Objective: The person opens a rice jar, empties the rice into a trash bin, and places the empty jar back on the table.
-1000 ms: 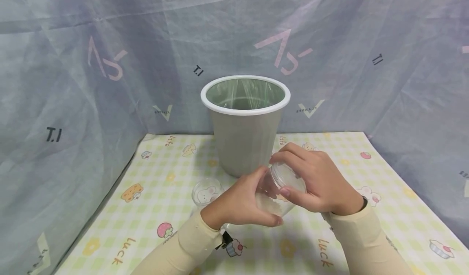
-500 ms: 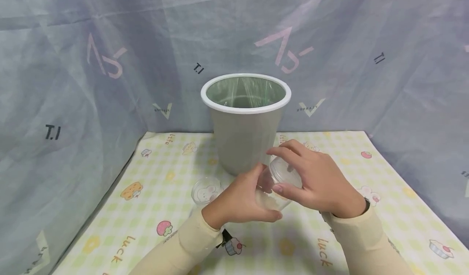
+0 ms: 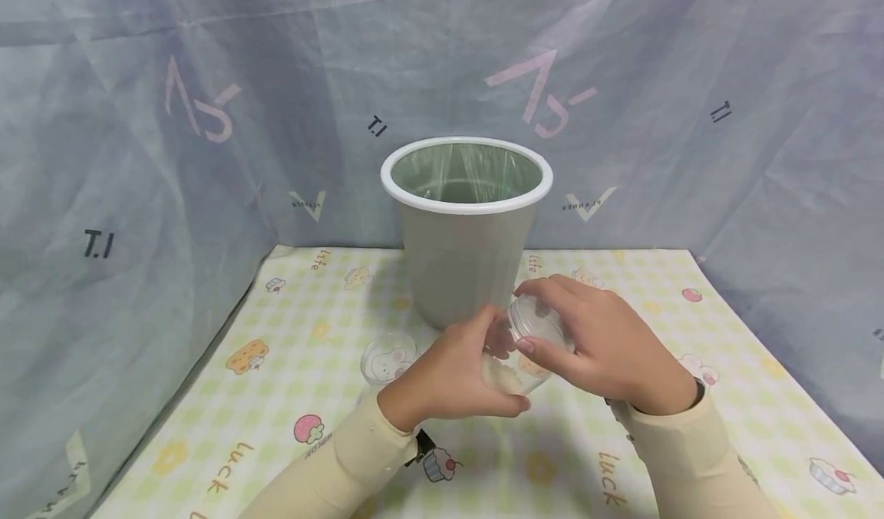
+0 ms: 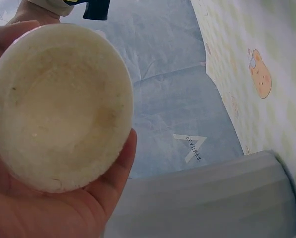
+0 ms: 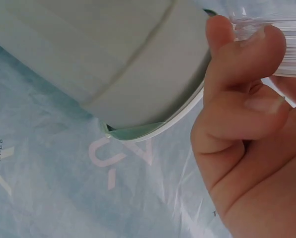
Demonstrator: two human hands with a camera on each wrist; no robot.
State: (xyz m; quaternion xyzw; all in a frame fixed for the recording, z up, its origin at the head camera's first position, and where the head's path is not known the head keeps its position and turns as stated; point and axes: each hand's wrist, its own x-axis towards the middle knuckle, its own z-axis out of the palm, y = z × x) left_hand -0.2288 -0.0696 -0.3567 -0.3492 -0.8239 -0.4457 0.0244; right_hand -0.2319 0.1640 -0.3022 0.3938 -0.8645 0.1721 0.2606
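A clear jar point(image 3: 530, 385) with pale contents at its base end is tilted in front of the bin, gripped round its side by the left hand point(image 3: 452, 373). In the left wrist view the round jar bottom point(image 4: 61, 109) shows a cream-coloured layer, with the left hand point(image 4: 63, 210) curled round it. At the jar's upper end the right hand point(image 3: 601, 342) holds the clear lid point(image 3: 539, 321) between thumb and fingers. The right wrist view shows the right hand point(image 5: 252, 119) with curled fingers against the ridged clear lid point(image 5: 294, 44).
A grey bin point(image 3: 463, 266) with a white rim and clear liner stands behind the hands. Left of the left hand, a round clear container point(image 3: 388, 356) rests on the checked tablecloth point(image 3: 276, 396). Grey-blue fabric point(image 3: 345, 66) hangs at the back and sides.
The right hand's fingers lifted and spread on the lid, then closed round it again. The left hand keeps its hold on the jar with little movement; the view has shifted slightly.
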